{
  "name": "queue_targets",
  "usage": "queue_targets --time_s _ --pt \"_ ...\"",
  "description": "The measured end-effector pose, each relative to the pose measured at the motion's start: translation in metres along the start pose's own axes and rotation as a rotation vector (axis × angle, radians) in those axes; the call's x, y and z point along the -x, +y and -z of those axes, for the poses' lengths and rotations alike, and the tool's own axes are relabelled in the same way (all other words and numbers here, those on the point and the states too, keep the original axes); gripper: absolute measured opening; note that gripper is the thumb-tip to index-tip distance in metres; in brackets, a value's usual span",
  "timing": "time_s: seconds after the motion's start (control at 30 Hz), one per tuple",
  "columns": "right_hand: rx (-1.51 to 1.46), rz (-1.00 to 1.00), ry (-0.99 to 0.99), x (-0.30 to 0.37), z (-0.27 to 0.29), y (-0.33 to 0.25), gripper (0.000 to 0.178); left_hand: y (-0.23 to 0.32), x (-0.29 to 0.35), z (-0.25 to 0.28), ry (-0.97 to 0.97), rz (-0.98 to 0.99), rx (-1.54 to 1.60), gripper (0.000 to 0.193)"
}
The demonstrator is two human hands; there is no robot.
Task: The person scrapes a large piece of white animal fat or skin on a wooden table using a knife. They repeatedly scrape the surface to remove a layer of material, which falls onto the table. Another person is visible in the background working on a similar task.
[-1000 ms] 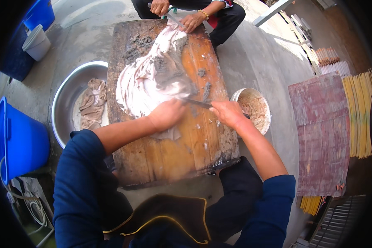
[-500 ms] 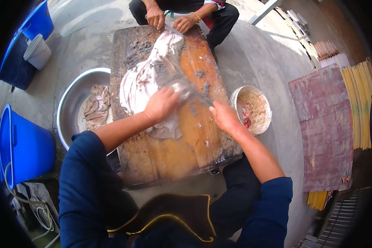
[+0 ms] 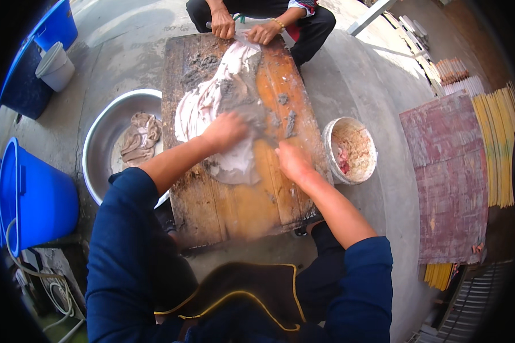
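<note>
A large pale, folded sheet of what looks like tripe [image 3: 200,108] lies over the wooden board [image 3: 206,220], with dark grey scrapings on and beside it. My left hand [image 3: 226,132] is over its middle, the fingers smeared by motion. At the sheet's right edge, my right hand [image 3: 295,162] closes on the end of a knife, whose blade is a blur reaching towards my left hand. At the far end, a co-worker's two hands [image 3: 261,32] are at the narrow end of the sheet; what lies between them shows poorly.
Left of the board stands a metal basin [image 3: 95,143] with a crumpled brownish piece [image 3: 141,137] in it. A white bucket [image 3: 357,176] with pale and reddish scraps is on the right. Blue tubs [image 3: 46,197] and a hose [image 3: 37,278] are at left; a reddish panel [image 3: 449,183] lies far right.
My right hand has drawn nearer, and to the left. My left hand has shifted slightly up the sheet and blurs more. The whole view has shifted slightly.
</note>
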State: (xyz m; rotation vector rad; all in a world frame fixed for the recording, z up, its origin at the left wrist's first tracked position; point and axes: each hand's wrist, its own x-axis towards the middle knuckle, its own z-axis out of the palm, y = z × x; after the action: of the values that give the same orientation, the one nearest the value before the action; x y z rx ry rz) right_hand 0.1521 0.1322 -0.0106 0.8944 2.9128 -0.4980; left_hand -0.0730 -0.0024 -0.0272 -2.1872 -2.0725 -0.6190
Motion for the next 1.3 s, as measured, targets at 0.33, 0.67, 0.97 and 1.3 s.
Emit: queue_targets --time_s 0.33,0.67,0.97,1.3 --pt "0.079 -0.027 -0.005 0.005 0.033 0.018 0.026 -0.018 0.005 -0.004 -0.067 0.000 0.044 0.020" --pt "-0.022 0.008 -0.070 0.008 0.005 -0.015 0.025 -0.025 0.007 -0.019 -0.092 0.062 0.015 0.020" --pt "0.097 -0.159 -0.078 0.001 0.041 0.029 0.024 -0.021 0.004 -0.001 -0.087 0.188 0.110 0.016" --pt "0.057 0.034 -0.082 0.020 0.043 -0.001 0.027 0.059 0.035 -0.001 -0.205 -0.374 -0.041 0.022"
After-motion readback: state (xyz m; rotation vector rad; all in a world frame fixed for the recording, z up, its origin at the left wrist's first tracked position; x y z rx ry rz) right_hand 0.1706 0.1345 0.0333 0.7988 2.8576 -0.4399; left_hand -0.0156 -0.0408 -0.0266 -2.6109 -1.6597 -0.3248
